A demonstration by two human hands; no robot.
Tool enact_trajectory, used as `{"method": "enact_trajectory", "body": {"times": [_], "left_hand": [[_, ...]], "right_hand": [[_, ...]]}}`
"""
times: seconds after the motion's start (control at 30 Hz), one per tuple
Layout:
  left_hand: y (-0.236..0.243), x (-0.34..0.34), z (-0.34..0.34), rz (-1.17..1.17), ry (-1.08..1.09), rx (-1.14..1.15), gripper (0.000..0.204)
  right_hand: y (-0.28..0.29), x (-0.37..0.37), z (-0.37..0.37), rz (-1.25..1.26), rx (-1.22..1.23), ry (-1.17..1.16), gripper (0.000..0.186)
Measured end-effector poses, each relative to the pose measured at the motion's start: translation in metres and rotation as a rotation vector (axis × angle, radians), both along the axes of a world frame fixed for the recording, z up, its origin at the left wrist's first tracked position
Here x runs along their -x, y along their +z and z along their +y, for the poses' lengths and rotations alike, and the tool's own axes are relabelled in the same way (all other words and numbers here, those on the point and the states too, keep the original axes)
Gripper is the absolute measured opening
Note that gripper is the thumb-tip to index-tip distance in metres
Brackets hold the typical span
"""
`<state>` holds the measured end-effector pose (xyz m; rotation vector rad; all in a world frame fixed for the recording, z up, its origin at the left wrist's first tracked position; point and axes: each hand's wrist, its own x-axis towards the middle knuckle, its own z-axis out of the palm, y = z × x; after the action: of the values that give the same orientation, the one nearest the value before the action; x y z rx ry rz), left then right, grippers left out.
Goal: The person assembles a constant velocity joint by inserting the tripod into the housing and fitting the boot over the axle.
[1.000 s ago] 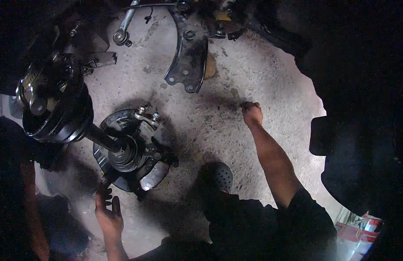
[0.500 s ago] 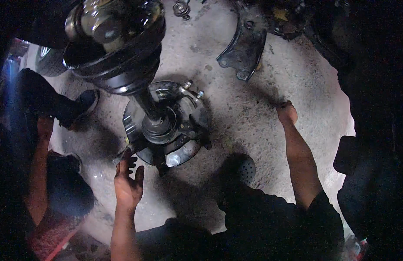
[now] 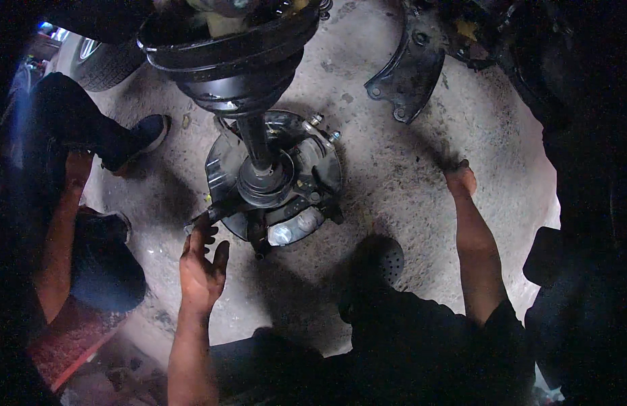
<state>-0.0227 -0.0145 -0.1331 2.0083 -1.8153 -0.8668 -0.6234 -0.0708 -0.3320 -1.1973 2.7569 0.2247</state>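
My left hand (image 3: 202,274) reaches up from the lower edge, thumb apart from the half-bent, blackened fingers. Its fingertips touch the end of a dark metal arm on a wheel hub assembly (image 3: 263,186). That assembly has a round shield and two bright studs at its upper right. A dark shaft and a wide black spring seat (image 3: 229,68), part of a suspension strut, rise from it toward the upper left. Out to the right, my right hand (image 3: 461,177) is closed low over the concrete; what its fingers hold, if anything, I cannot make out.
At left another person's forearm (image 3: 59,250) and shoe (image 3: 151,132) show. A tyre (image 3: 107,64) lies behind them. A dark metal bracket (image 3: 412,68) hangs at upper right. A perforated clog (image 3: 391,260) rests below the hub; a red surface (image 3: 76,345) is at lower left.
The view has shifted, so strut, hub and bracket appear farther right and higher. My left hand stays by the metal arm's end, and my right hand remains closed.
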Motion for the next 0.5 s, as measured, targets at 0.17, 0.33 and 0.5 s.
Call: {"method": "enact_trajectory", "body": {"times": [0.17,0.33,0.5], "left_hand": [[0.007,0.003,0.003,-0.013,0.023,0.035,0.062],[0.011,0.007,0.002,-0.042,-0.043,0.078,0.052],[0.02,0.008,0.011,0.01,-0.053,0.048,0.064]], "right_hand": [[0.024,-0.021,-0.007,-0.102,0.008,-0.049,0.056],[0.024,-0.111,-0.006,-0.416,0.16,0.425,0.053],[0.076,-0.256,-0.021,-0.706,0.299,0.485,0.052]]}}
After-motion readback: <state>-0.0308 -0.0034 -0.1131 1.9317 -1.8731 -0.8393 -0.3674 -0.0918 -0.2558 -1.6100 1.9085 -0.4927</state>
